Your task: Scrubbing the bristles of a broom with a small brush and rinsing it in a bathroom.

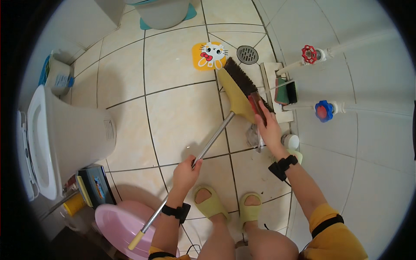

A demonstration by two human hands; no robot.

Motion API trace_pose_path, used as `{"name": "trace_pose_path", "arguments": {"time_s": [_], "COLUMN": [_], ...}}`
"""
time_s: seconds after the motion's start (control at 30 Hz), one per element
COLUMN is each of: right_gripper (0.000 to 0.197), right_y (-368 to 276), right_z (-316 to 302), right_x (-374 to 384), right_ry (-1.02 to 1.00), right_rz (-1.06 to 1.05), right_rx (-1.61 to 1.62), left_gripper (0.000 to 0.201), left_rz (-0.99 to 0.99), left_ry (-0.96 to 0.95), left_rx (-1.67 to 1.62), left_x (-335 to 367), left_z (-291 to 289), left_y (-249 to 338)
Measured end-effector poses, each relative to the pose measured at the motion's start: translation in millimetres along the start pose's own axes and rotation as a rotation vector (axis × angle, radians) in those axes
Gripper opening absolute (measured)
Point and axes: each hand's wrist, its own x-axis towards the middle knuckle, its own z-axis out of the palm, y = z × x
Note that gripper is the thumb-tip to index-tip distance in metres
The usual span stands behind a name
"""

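Note:
A broom with a yellow head (pixel 234 97), dark bristles (pixel 241 76) and a silver pole (pixel 214 136) lies slantwise across my view, its bristles toward the right wall. My left hand (pixel 185 177) is closed around the pole; the pole's yellow end (pixel 136 241) is over a pink basin (pixel 113 221). With my right hand (pixel 269 132) I grip a flat reddish-brown piece (pixel 256 104) against the lower part of the bristles. Its exact kind is unclear, since my fingers and the bristles partly hide it.
A toilet (pixel 82 138) stands at left. Along the right wall are a red valve (pixel 309 54), a blue valve (pixel 324 111), a scrub brush (pixel 291 92) and a white jar (pixel 290 141). A floor drain (pixel 247 55) sits beside a yellow cartoon sticker (pixel 208 56). A grey bin (pixel 162 13) stands at the far end.

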Motion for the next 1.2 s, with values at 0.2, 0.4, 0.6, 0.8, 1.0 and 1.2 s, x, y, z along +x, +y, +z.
{"name": "trace_pose_path", "arguments": {"time_s": [0.2, 0.4, 0.6, 0.8, 1.0, 1.2], "right_gripper": [0.047, 0.047, 0.044, 0.041, 0.043, 0.040], "right_y": [20.9, 13.3, 6.2, 32.6, -1.1, 18.8], "right_z": [35.9, 60.7, 65.1, 49.9, 58.2, 43.6], "right_x": [60.0, 41.7, 52.4, 71.6, 20.3, 100.7], "right_ry": [-0.084, 0.022, 0.047, 0.096, 0.019, -0.020], "right_rz": [-0.017, 0.160, -0.126, 0.225, -0.100, 0.080], "right_rx": [-0.383, -0.361, -0.424, -0.138, -0.242, -0.422], "left_gripper": [0.043, 0.035, 0.027, 0.023, 0.067, 0.073], "left_rz": [-0.006, -0.040, 0.087, -0.006, 0.513, 0.321], "left_ry": [-0.062, -0.037, 0.005, -0.083, 0.213, -0.085], "left_rx": [0.130, 0.176, 0.140, 0.044, 0.172, 0.135], "left_x": [2.6, 5.6, 32.8, 53.0, 128.2, 172.5], "left_z": [2.8, 8.6, 32.6, 31.8, 52.6, 83.2], "left_y": [-5.0, -0.1, 19.2, 35.7, 70.9, 103.5]}}
